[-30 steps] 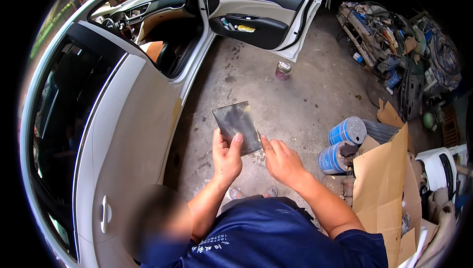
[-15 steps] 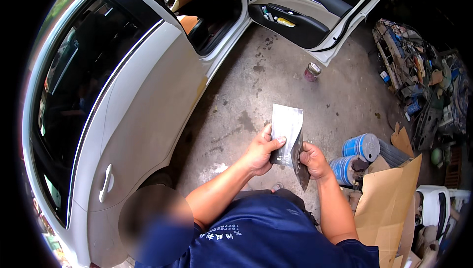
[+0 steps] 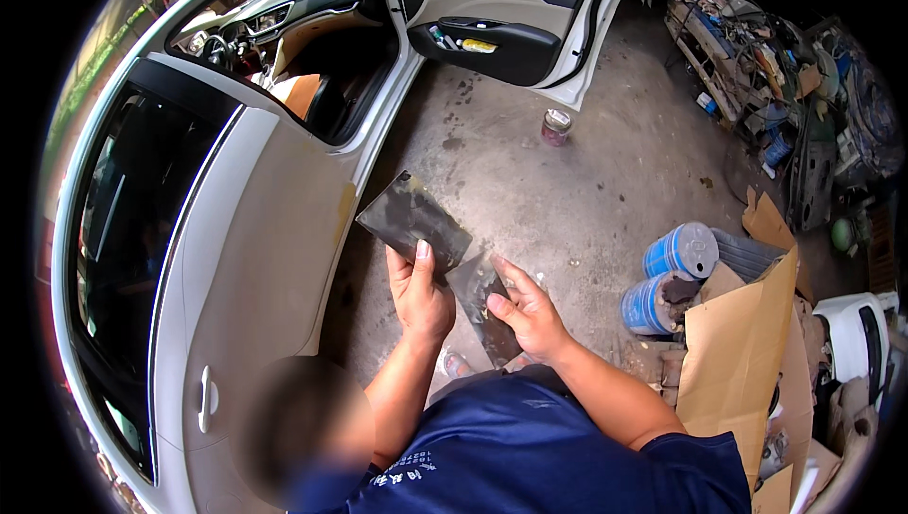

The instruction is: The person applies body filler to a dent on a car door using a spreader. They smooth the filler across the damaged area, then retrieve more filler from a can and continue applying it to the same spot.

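My left hand [image 3: 422, 302] pinches the lower edge of a dark, rectangular putty scraper [image 3: 412, 217], its thumb flat on the face. The blade tilts up to the left, and pale smears mark its surface. In my right hand [image 3: 535, 319] is a second thin scraper [image 3: 485, 317], grey and black with whitish residue, its lower end hanging toward my body. My right thumb presses on its face. The two blades come close together at the left one's lower right corner; I cannot tell whether they touch.
A white car [image 3: 255, 259] stands at left with its front door [image 3: 501, 27] swung out. On the concrete floor is a small can [image 3: 556, 126]. Blue drums [image 3: 681, 251] and cardboard [image 3: 738, 353] are at right, beyond them piled scrap [image 3: 757, 79].
The left scraper has turned from upright, showing a bright glossy face, to a leftward tilt showing a dark one. My hands have moved apart, uncovering more of the right scraper. The view has shifted.
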`<action>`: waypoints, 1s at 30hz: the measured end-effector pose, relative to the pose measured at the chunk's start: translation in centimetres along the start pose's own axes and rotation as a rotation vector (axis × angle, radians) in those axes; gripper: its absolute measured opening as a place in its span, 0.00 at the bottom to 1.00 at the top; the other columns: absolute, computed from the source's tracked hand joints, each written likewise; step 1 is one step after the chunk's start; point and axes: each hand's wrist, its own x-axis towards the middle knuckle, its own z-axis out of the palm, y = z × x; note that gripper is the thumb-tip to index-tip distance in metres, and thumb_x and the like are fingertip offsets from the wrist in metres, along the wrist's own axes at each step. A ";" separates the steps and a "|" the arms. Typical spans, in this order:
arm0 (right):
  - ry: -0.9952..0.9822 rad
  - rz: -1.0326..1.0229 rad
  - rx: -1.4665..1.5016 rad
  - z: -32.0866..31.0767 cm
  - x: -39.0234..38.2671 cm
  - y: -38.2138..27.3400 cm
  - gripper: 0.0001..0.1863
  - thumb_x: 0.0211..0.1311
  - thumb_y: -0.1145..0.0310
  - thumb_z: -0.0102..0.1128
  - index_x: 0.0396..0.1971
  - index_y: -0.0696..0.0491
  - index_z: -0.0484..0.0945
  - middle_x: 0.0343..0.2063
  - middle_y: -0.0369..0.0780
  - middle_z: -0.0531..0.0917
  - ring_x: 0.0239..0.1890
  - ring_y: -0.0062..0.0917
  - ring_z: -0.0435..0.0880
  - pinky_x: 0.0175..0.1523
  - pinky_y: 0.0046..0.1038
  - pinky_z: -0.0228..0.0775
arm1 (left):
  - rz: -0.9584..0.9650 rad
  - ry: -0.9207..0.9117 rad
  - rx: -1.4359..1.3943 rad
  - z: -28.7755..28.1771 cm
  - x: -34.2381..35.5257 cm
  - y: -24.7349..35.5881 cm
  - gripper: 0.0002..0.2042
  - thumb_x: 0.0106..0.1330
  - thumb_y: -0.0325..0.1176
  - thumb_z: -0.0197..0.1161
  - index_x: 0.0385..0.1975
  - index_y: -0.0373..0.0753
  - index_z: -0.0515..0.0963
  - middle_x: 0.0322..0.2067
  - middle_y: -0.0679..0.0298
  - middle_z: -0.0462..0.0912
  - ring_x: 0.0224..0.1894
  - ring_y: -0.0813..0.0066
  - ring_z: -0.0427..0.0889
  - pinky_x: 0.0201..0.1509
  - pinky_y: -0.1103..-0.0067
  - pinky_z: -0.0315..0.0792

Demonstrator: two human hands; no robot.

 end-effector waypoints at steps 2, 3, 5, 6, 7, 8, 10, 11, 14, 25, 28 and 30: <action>0.006 0.026 0.009 -0.8 -0.1 0.6 0.25 0.67 0.69 0.55 0.62 0.56 0.64 0.51 0.38 0.77 0.50 0.18 0.75 0.57 0.23 0.65 | 0.010 -0.029 0.066 1.2 -0.7 -1.0 0.16 0.70 0.23 0.47 0.57 0.38 0.68 0.53 0.63 0.75 0.54 0.74 0.73 0.61 0.74 0.65; 0.007 0.056 0.035 -1.3 -0.3 0.1 0.23 0.67 0.69 0.55 0.60 0.57 0.68 0.51 0.37 0.77 0.50 0.17 0.74 0.57 0.23 0.65 | 0.017 -0.043 0.094 1.7 -0.9 -1.5 0.16 0.70 0.23 0.47 0.57 0.38 0.68 0.53 0.63 0.75 0.54 0.74 0.73 0.61 0.74 0.65; 0.000 0.045 0.029 -3.0 0.0 -1.8 0.22 0.68 0.70 0.54 0.60 0.58 0.68 0.50 0.37 0.77 0.50 0.17 0.74 0.57 0.22 0.65 | 0.014 -0.102 0.101 2.6 -1.6 -2.6 0.16 0.70 0.23 0.48 0.58 0.38 0.67 0.54 0.62 0.74 0.56 0.74 0.72 0.62 0.74 0.64; -0.006 0.039 0.026 -3.8 0.4 -2.9 0.21 0.68 0.70 0.53 0.60 0.59 0.68 0.50 0.36 0.77 0.50 0.16 0.73 0.57 0.21 0.65 | 0.013 -0.110 0.104 3.3 -2.0 -3.0 0.17 0.70 0.23 0.48 0.59 0.38 0.66 0.55 0.62 0.73 0.56 0.74 0.71 0.63 0.73 0.64; -0.029 -0.035 -0.064 -5.0 1.2 -3.2 0.22 0.67 0.70 0.55 0.59 0.60 0.69 0.50 0.37 0.78 0.50 0.17 0.75 0.57 0.22 0.66 | 0.011 -0.117 0.108 4.1 -2.2 -3.4 0.18 0.70 0.23 0.49 0.60 0.37 0.66 0.56 0.61 0.72 0.57 0.73 0.71 0.63 0.73 0.63; -0.039 -0.089 -0.161 -6.0 1.5 -4.2 0.22 0.66 0.70 0.56 0.59 0.59 0.69 0.50 0.38 0.78 0.50 0.18 0.75 0.57 0.22 0.66 | -0.021 -0.169 0.044 4.7 -1.9 -3.5 0.18 0.70 0.23 0.49 0.60 0.37 0.66 0.56 0.61 0.72 0.58 0.73 0.70 0.64 0.73 0.62; -0.047 -0.199 -0.290 -7.6 2.4 -6.0 0.22 0.65 0.70 0.57 0.58 0.59 0.70 0.49 0.37 0.79 0.49 0.17 0.76 0.55 0.21 0.68 | -0.150 -0.274 0.070 4.9 -1.4 -3.6 0.18 0.70 0.24 0.49 0.60 0.36 0.66 0.57 0.62 0.72 0.58 0.73 0.70 0.64 0.73 0.62; -0.042 -0.257 -0.318 -8.4 3.1 -6.8 0.21 0.65 0.71 0.58 0.57 0.58 0.71 0.48 0.36 0.80 0.46 0.16 0.77 0.53 0.20 0.69 | -0.214 -0.324 0.084 5.0 -1.3 -3.7 0.18 0.70 0.24 0.49 0.60 0.36 0.66 0.57 0.62 0.72 0.58 0.73 0.69 0.64 0.73 0.61; -0.043 -0.434 -0.689 -9.7 4.3 -10.6 0.20 0.62 0.70 0.61 0.54 0.56 0.74 0.41 0.41 0.84 0.43 0.22 0.82 0.49 0.23 0.72 | -0.245 -0.384 0.315 4.5 -0.7 -3.6 0.20 0.70 0.25 0.51 0.62 0.35 0.63 0.56 0.63 0.72 0.58 0.75 0.69 0.63 0.75 0.62; 0.040 -0.588 -0.830 -13.7 12.4 -15.2 0.21 0.61 0.71 0.60 0.55 0.56 0.73 0.41 0.44 0.84 0.41 0.21 0.82 0.47 0.23 0.72 | -0.523 -0.491 0.480 2.6 9.3 -6.6 0.23 0.67 0.20 0.52 0.62 0.38 0.64 0.52 0.62 0.76 0.53 0.71 0.75 0.59 0.76 0.67; 0.027 -0.429 -0.898 -13.9 13.5 -11.5 0.20 0.63 0.70 0.58 0.55 0.52 0.75 0.36 0.45 0.83 0.38 0.28 0.83 0.45 0.25 0.72 | -0.607 -0.355 0.040 4.0 13.4 -7.8 0.23 0.65 0.25 0.53 0.62 0.39 0.62 0.56 0.56 0.72 0.59 0.65 0.71 0.63 0.68 0.64; 0.032 -0.314 -0.918 -13.4 14.8 -10.1 0.18 0.64 0.70 0.56 0.54 0.51 0.76 0.32 0.44 0.82 0.33 0.26 0.81 0.42 0.25 0.71 | -0.662 -0.285 -0.156 5.2 15.6 -8.7 0.25 0.62 0.24 0.52 0.62 0.39 0.61 0.57 0.55 0.71 0.59 0.61 0.71 0.64 0.66 0.64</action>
